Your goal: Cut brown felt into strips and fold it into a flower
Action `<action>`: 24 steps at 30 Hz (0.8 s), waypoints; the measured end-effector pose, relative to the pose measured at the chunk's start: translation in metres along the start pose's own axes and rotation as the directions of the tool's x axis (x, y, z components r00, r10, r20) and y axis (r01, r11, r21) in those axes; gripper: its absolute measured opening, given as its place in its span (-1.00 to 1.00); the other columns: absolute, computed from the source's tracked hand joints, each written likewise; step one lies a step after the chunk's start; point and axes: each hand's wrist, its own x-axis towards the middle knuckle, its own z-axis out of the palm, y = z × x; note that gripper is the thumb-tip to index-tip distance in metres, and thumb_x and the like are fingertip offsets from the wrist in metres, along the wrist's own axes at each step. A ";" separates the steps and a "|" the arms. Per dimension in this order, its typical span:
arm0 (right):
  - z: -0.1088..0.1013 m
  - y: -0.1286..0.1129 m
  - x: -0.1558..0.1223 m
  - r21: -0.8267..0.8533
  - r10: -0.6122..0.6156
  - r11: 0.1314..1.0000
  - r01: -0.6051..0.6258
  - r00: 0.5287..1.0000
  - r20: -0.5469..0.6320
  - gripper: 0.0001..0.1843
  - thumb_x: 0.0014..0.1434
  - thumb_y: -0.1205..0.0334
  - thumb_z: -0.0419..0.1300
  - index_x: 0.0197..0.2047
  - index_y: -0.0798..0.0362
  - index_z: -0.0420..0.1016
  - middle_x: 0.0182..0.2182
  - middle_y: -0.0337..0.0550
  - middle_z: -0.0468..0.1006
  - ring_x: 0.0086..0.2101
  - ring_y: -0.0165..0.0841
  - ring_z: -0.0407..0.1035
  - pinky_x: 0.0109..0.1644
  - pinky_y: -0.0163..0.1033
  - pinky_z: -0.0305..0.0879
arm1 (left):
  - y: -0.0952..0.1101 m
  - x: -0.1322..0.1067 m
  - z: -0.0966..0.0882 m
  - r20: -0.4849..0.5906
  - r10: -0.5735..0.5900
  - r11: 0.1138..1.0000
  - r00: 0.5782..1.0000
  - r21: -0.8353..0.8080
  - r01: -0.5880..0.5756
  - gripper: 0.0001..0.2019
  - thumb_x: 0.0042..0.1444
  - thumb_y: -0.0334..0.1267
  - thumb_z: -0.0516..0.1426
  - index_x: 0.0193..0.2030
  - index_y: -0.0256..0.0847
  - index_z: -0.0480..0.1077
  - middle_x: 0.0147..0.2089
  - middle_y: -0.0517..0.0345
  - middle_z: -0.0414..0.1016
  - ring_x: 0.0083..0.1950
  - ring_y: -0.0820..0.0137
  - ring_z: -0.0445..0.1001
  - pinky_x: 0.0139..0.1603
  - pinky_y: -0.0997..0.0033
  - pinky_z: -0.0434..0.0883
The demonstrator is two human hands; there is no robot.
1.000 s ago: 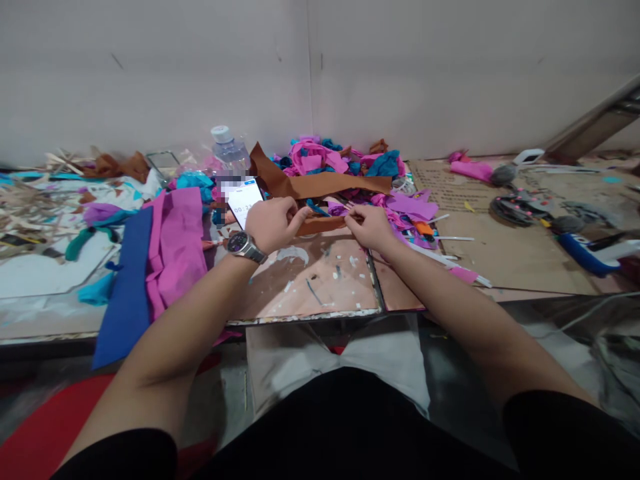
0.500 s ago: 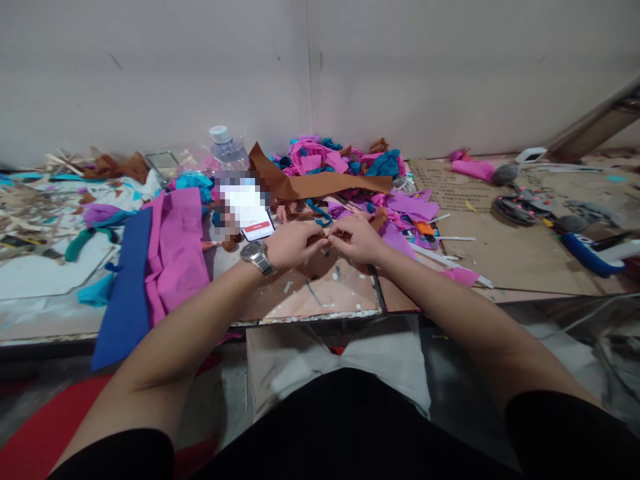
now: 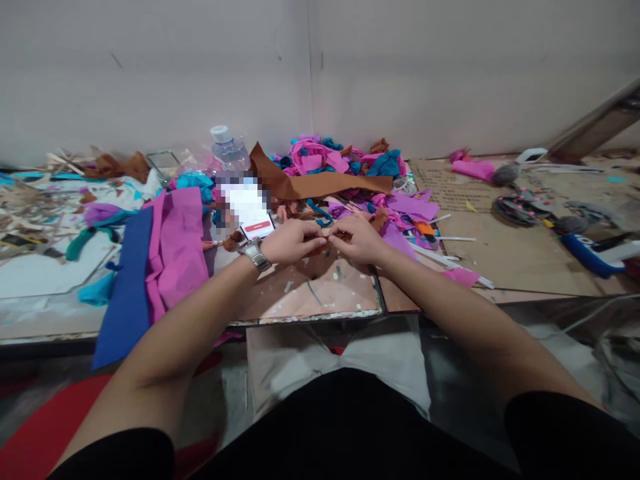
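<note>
My left hand (image 3: 291, 243), with a metal watch on its wrist, is closed in a pinch low over the table. Close to it on the right, my right hand (image 3: 361, 240) is closed too, thumb against fingers. Between the fingertips runs a small strip of brown crepe paper (image 3: 316, 251); its details are mostly covered by the fingers. A bit of brown paper (image 3: 381, 217) also shows behind the right hand. A phone (image 3: 258, 229) with a lit screen leans just beyond the left hand. Past both hands lies a long brown crepe paper sheet (image 3: 330, 186).
Folded pink paper (image 3: 183, 233) and a blue sheet (image 3: 125, 280) overhang the table edge at left. A bottle (image 3: 229, 150) stands behind the phone. Green-handled pliers (image 3: 77, 245) lie far left. Paper scraps (image 3: 320, 157) are heaped at the back; cardboard (image 3: 505, 250) covers the right.
My left hand has turned slightly, and more of the brown strip shows beneath its fingertips. The right hand stays almost in place.
</note>
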 end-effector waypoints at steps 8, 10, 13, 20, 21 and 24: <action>0.000 -0.002 0.000 -0.020 -0.041 0.999 0.041 0.999 0.013 -0.85 0.29 0.19 0.22 -0.27 0.00 0.60 -0.32 -0.17 0.68 -0.25 -0.22 0.47 0.00 -0.05 0.18 | -0.002 0.001 0.000 0.015 -0.010 0.998 1.000 -0.062 0.011 -0.66 0.33 -0.06 0.10 -0.33 -0.26 0.52 -0.47 0.21 0.51 -0.45 0.47 0.37 -0.34 0.45 0.21; 0.000 -0.002 0.000 -0.016 -0.049 0.999 0.049 0.999 0.009 -0.85 0.29 0.22 0.21 -0.30 0.00 0.59 -0.35 -0.18 0.66 -0.25 -0.22 0.46 -0.02 -0.07 0.18 | -0.001 0.001 -0.001 0.036 0.001 0.995 0.999 -0.100 0.003 -0.68 0.32 -0.08 0.10 -0.29 -0.26 0.53 -0.43 0.20 0.54 -0.43 0.46 0.39 -0.33 0.45 0.24; 0.000 -0.003 0.000 -0.007 -0.049 0.999 0.049 0.999 -0.006 -0.87 0.28 0.20 0.24 -0.28 0.00 0.60 -0.33 -0.17 0.67 -0.24 -0.21 0.46 -0.02 -0.07 0.20 | -0.001 0.000 -0.001 0.052 -0.010 0.989 0.999 -0.146 0.018 -0.69 0.32 -0.09 0.10 -0.28 -0.26 0.55 -0.41 0.18 0.55 -0.41 0.45 0.41 -0.33 0.45 0.26; 0.001 -0.005 -0.001 -0.034 -0.034 0.999 0.032 0.998 -0.052 -0.91 0.26 0.20 0.27 -0.26 0.00 0.59 -0.32 -0.16 0.66 -0.22 -0.19 0.47 0.03 -0.03 0.19 | -0.006 0.000 0.001 0.057 -0.039 0.979 0.998 -0.199 0.050 -0.65 0.33 -0.03 0.10 -0.29 -0.25 0.55 -0.41 0.18 0.54 -0.40 0.45 0.41 -0.33 0.46 0.27; 0.001 -0.005 -0.001 -0.038 -0.030 0.999 0.028 0.998 -0.049 -0.91 0.26 0.20 0.27 -0.26 0.00 0.59 -0.32 -0.16 0.66 -0.21 -0.19 0.47 0.04 -0.03 0.19 | -0.007 0.001 0.001 0.060 -0.034 0.978 0.998 -0.203 0.046 -0.64 0.33 -0.03 0.10 -0.29 -0.25 0.54 -0.42 0.18 0.53 -0.40 0.45 0.40 -0.33 0.46 0.27; 0.002 -0.004 -0.001 -0.046 -0.025 0.999 0.024 0.999 -0.032 -0.91 0.27 0.19 0.27 -0.25 -0.02 0.60 -0.29 -0.16 0.67 -0.18 -0.17 0.48 0.06 -0.01 0.18 | -0.009 0.001 0.002 0.051 -0.021 0.980 0.998 -0.197 0.031 -0.65 0.32 -0.04 0.11 -0.31 -0.25 0.54 -0.42 0.17 0.52 -0.40 0.46 0.39 -0.34 0.46 0.26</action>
